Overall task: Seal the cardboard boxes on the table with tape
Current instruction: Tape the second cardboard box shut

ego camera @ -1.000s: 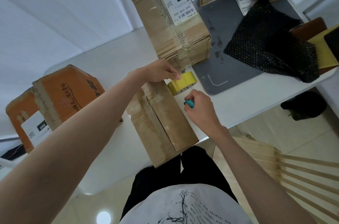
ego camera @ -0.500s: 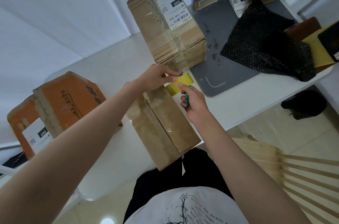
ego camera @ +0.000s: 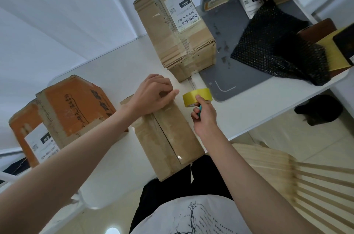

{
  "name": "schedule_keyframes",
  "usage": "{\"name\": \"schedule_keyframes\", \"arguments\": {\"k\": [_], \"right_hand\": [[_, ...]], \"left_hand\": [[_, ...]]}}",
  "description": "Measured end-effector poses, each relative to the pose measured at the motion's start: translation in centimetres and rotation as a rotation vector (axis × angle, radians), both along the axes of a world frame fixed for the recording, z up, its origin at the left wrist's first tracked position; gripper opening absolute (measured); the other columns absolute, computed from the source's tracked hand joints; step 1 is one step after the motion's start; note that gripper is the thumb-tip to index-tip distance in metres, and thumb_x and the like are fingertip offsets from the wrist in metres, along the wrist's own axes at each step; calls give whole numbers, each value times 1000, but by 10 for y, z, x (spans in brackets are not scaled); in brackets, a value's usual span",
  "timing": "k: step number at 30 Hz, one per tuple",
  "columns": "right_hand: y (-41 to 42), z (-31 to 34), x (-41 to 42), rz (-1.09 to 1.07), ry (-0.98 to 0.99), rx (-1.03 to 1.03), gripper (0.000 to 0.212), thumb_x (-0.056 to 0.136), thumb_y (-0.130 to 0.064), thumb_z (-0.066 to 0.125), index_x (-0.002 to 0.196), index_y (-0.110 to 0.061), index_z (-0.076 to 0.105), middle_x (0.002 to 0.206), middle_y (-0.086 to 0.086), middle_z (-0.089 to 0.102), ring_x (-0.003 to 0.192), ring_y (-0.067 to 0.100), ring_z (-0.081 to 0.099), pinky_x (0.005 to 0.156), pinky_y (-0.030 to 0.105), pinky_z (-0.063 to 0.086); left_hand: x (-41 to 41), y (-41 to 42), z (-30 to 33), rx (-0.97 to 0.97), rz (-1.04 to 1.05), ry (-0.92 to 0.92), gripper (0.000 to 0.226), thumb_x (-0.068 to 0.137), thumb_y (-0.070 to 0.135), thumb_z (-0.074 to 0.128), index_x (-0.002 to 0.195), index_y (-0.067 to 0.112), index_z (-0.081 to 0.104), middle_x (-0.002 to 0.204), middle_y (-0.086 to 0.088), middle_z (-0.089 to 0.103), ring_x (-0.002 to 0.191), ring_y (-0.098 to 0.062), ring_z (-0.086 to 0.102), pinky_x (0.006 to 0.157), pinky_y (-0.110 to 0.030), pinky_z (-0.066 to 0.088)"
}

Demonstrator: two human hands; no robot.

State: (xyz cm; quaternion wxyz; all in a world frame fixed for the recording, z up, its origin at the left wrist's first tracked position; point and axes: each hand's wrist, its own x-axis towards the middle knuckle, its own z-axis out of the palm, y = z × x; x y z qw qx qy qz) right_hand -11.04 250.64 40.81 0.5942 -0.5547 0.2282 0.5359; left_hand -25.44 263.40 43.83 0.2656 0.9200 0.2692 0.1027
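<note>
- The near box (ego camera: 166, 138) lies on the table (ego camera: 107, 72) just in front of the person, its top seam running near to far with glossy tape along it.
- Risk: the left hand (ego camera: 153, 95) rests on the far end of the box; if it lifts too soon, I judge the fresh tape end could peel up or wrinkle.
- Risk: the roll (ego camera: 197, 96) sits just right of that far end; a pull at an angle could lay the strip crooked off the seam.
- Risk: the right hand (ego camera: 203, 116) also holds a teal tool (ego camera: 200, 108); juggling both could let the roll slip, or the tool nick the box or a finger.
- Left hand: fingers curled, knuckles up, pressing or pinching at the box's far edge; whether it pinches tape I cannot tell.
- Right hand: clenched round the teal tool, thumb and fingertips against the roll's near side.
- Other boxes: a taped one (ego camera: 176, 30) stands far, an orange one (ego camera: 63, 113) left; both well apart from the hands.
</note>
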Motion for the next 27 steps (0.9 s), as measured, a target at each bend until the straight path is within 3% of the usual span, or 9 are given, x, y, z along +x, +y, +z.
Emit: {"name": "schedule_keyframes", "arguments": {"k": [7,13,15,18,21,24,27], "right_hand": [[7,13,10,-25,-6,69,20,97,-14,65,87,-15,48,70,-1,45,50,7,37,41,17,26],[11,35,20,-28,-3,169,17,98,-17,66,89,-14,52,71,-1,49,51,6,39,42,17,26],[11,45,22,-26,-12,200,14,97,-17,67,91,-14,55,70,-2,52,50,6,40,42,16,27],[11,60,23,-7,-39,242,12,96,-17,68,93,-14,56,69,-4,56,50,5,40,42,16,27],[10,76,17,40,-83,271,12,95,-17,69,102,-13,60,70,-4,61,51,5,41,42,16,29],[9,93,8,101,-121,327,17,95,-16,69,111,-14,63,73,-4,61,50,4,41,42,16,31],[6,107,-1,135,-141,366,18,92,-16,72,109,-15,66,71,-6,66,51,4,42,44,16,33]], "left_hand": [[0,-6,-3,82,-52,62,42,104,43,51,85,16,77,92,8,73,94,-13,64,96,-38,47],[1,-14,-12,111,-108,187,42,104,49,44,111,23,76,121,10,72,123,-14,58,119,-40,29],[9,-17,-6,-15,1,181,42,103,50,45,117,23,74,127,8,69,122,-10,57,117,-39,34],[27,-28,16,-309,434,-96,31,99,43,60,120,23,73,114,12,68,99,3,60,93,-29,50],[48,-38,43,-500,733,-263,32,92,45,71,115,25,76,108,13,69,93,1,65,81,-22,54],[60,-47,67,-614,838,-305,36,86,42,77,117,22,76,110,8,73,94,-4,66,80,-15,49],[63,-57,85,-577,931,-367,32,84,34,81,112,19,78,105,4,76,96,-9,69,86,-23,52]]}}
